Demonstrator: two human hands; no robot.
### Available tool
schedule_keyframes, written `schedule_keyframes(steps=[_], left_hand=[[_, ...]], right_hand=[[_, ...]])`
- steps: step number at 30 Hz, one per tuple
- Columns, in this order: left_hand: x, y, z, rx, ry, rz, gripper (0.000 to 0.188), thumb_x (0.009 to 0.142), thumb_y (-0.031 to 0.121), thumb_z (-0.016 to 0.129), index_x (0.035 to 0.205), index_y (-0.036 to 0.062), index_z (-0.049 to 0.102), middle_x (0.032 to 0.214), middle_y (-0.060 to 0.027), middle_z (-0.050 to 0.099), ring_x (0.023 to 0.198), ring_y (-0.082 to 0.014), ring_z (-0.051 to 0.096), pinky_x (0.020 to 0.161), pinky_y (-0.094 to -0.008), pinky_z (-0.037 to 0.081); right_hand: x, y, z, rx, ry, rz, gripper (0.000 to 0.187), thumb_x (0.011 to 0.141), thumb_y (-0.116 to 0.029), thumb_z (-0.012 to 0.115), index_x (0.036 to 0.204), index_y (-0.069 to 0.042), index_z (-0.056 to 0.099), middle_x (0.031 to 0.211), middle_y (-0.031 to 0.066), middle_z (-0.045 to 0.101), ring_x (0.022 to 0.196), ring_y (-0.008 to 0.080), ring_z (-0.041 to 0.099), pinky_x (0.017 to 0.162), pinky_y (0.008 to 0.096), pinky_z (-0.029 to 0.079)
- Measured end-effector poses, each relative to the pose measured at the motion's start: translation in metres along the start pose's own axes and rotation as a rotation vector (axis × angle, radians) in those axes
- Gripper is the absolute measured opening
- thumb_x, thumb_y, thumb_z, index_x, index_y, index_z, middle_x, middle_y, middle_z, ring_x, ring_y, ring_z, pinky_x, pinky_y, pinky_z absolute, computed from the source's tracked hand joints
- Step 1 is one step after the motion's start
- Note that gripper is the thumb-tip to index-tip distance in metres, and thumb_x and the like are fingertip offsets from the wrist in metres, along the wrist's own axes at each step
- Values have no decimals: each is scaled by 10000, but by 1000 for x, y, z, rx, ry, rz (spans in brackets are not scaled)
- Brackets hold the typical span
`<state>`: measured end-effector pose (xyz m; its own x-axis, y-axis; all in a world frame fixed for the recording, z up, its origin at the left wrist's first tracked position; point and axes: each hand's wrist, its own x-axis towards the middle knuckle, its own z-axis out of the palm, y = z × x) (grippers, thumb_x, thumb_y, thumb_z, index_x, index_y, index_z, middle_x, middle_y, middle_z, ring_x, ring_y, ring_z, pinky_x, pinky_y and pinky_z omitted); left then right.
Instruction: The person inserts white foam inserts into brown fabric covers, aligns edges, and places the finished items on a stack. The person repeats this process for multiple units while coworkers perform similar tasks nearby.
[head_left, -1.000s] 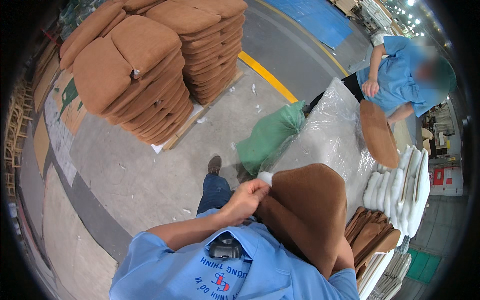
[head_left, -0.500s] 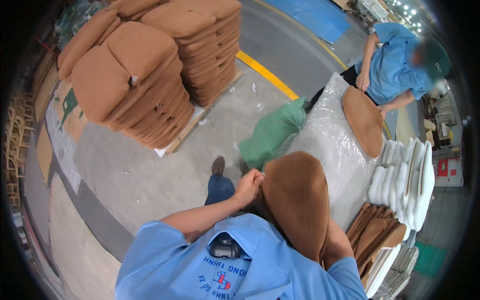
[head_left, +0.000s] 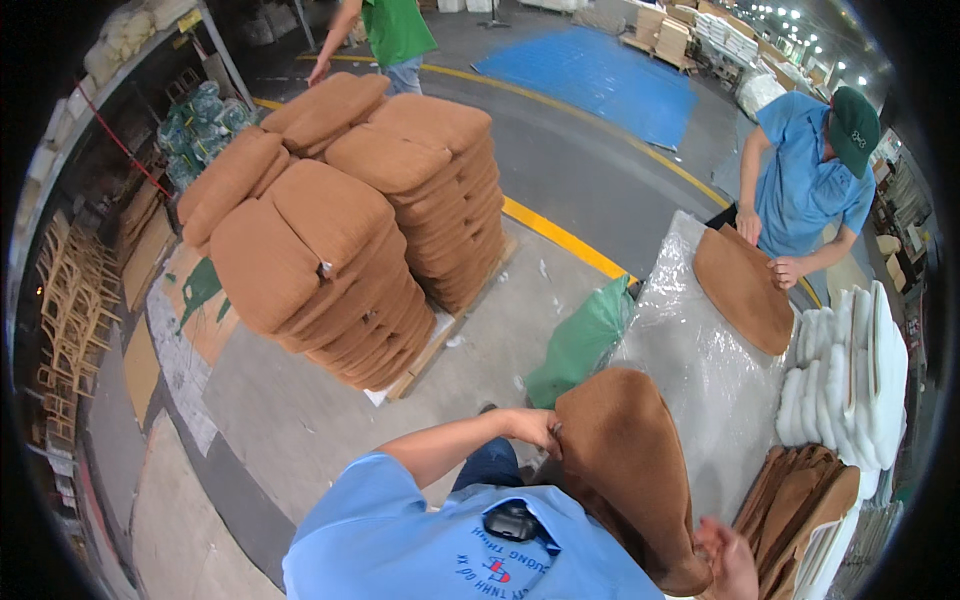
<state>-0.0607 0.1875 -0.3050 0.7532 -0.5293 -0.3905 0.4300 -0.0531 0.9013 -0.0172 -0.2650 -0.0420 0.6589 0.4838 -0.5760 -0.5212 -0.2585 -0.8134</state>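
A brown fabric-covered cushion (head_left: 625,440) stands tilted against my front, at the near edge of the plastic-covered work surface (head_left: 665,345). My left hand (head_left: 535,428) is closed on the cushion's left edge, its fingertips partly hidden behind the fabric. Close to the cushion's lower right edge is my right hand (head_left: 730,562), slightly blurred, with its fingers apart and holding nothing. Across the surface, a co-worker (head_left: 812,175) in a blue shirt has both hands on another brown cushion (head_left: 742,290) lying flat.
Tall stacks of brown cushions (head_left: 330,270) rest on a pallet at the left. A green sack (head_left: 580,345) leans by the work surface. On the right are white padding pieces (head_left: 850,375) and folded brown covers (head_left: 795,515). Another person (head_left: 395,35) in green stands beyond the stacks.
My right hand has come out from behind the cushion to its right edge. My left hand keeps its grip on the left edge. The view has shifted, and a person in green now shows.
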Motion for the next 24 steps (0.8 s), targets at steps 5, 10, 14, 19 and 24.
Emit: schedule_keyframes(steps=[5,10,14,19,24], left_hand=[[10,23,1,188,77,-48,265,852,97,835,1086,-19,790,1116,-64,810,1047,-161,713,939,-363,567],[26,22,0,199,137,101,262,867,69,824,1127,39,816,1062,-48,813,966,-159,711,865,-342,580],[30,-1,-18,215,137,309,311,863,88,845,1169,50,804,1077,-53,809,974,-155,710,849,-344,588],[58,31,-9,148,71,-17,390,830,49,883,1195,24,748,970,-45,797,862,-140,694,681,-345,570],[65,43,-6,38,125,141,519,820,147,919,1283,47,707,1006,-41,790,802,-145,680,653,-338,549]], right_hand=[[-42,47,20,-335,238,-142,557,994,-110,744,1491,57,553,1313,114,689,1214,194,635,1041,332,507],[-30,53,24,-479,457,-346,326,967,-35,698,1278,60,711,1172,120,756,1055,233,700,977,351,544],[-15,0,38,-354,722,-324,126,917,-36,738,1020,26,702,871,19,651,831,83,571,753,258,460],[-27,-9,68,-508,808,-644,166,971,-63,730,1095,47,716,883,22,644,822,95,571,752,258,461],[-35,5,61,-501,945,-435,189,1007,-113,715,1114,43,727,888,43,710,814,111,615,746,271,486]])
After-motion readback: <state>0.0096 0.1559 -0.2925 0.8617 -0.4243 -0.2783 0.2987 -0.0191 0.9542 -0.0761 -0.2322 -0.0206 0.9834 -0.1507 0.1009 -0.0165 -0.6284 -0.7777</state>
